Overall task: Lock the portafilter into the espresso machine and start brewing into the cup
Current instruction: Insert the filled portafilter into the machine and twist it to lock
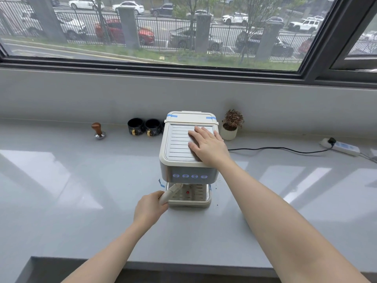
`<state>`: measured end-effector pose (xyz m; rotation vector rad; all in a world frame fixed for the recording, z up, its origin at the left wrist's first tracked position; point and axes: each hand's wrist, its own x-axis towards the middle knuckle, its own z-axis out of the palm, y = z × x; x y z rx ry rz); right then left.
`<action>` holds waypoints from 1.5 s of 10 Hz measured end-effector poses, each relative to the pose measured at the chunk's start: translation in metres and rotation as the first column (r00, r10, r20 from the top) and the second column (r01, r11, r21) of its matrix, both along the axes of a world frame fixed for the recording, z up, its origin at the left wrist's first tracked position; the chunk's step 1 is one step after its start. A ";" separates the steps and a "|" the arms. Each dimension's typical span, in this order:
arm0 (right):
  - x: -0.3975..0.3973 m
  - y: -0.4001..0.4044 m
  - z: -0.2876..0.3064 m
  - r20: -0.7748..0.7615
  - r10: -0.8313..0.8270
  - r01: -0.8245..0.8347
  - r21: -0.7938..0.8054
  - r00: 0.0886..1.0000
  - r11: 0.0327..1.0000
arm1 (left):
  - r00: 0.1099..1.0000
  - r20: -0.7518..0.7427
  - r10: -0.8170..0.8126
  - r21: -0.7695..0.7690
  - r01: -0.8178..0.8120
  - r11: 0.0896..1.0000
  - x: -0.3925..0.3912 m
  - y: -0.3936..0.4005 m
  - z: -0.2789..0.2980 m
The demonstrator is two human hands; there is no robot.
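Note:
A cream espresso machine (179, 158) stands mid-counter, its front row of round buttons (189, 176) lit blue. My right hand (208, 145) lies flat on its ribbed top, fingers spread, holding nothing. My left hand (150, 209) grips the cream handle of the portafilter (170, 193), which angles from lower left up under the machine's front; its head is hidden under the housing. The drip tray (201, 199) below shows a small red dot. No cup stands on the tray; two black cups (144, 127) sit to the left of the machine by the wall.
A wooden-handled tamper (98, 131) stands at the back left. A small potted plant (231, 125) sits right of the machine. A black cord (281, 149) runs to a white power strip (342, 147) at the right. The counter's front edge (183, 264) is near me.

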<state>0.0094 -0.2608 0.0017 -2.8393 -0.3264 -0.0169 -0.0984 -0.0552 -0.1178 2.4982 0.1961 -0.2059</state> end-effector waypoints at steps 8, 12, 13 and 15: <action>0.005 -0.001 -0.003 0.016 -0.006 0.006 0.002 1.000 1.000 | 0.998 -0.023 -0.063 -0.033 0.062 0.998 0.041 0.010 0.012; 0.005 0.000 -0.003 0.016 -0.006 0.006 -0.004 1.000 1.000 | 0.993 -0.044 -0.113 -0.033 0.112 0.993 0.049 0.023 0.023; 0.005 0.000 -0.003 0.015 -0.007 0.007 -0.005 1.000 1.000 | 0.990 -0.065 -0.122 -0.026 0.120 0.992 0.050 0.023 0.026; 0.005 0.000 -0.003 0.017 -0.006 0.006 -0.007 1.000 1.000 | 0.995 -0.062 -0.072 -0.116 0.064 0.991 0.035 0.011 0.021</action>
